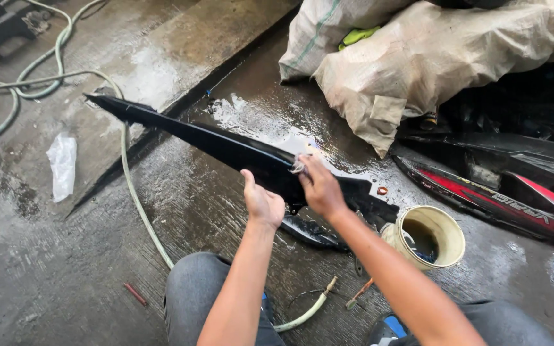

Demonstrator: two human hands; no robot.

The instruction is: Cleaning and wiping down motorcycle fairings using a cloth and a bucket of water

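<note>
The step in hand looks like scrubbing a long black body panel (226,148), held tilted above the wet concrete floor (65,269). The left hand (263,204) grips its lower edge from beneath, fingers curled shut around it. The right hand (318,186) pinches a small sudsy pad (299,166) against the top face. Continuing likely calls for strokes toward the far pointed tip. A cream bucket (434,237) sits near the right forearm; open floor lies leftward.
</note>
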